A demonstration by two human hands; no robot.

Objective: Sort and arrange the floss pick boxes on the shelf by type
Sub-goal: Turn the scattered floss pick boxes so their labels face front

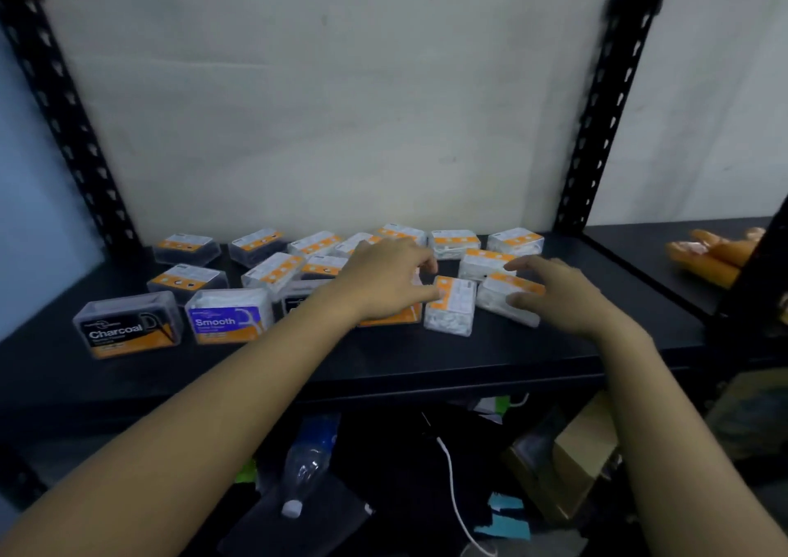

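Several floss pick boxes lie scattered on a black shelf (469, 356). At the front left stand a black "Charcoal" box (128, 326) and a purple "Smooth" box (228, 317), labels facing me. Others lie with orange-and-white tops up, some dark inside (185, 247), some white (516, 241). My left hand (383, 279) rests over boxes in the middle, its thumb touching a white box (452, 307); whether it grips anything I cannot tell. My right hand (550, 292) hovers, fingers spread, over a tilted white box (503, 296), thumb near its front.
Black perforated uprights (605, 100) frame the shelf against a pale wall. An orange glove-like object (712, 253) lies on the neighbouring shelf to the right. Below the shelf are a plastic bottle (307, 462), a white cable, dark cloth and cardboard boxes (567, 458).
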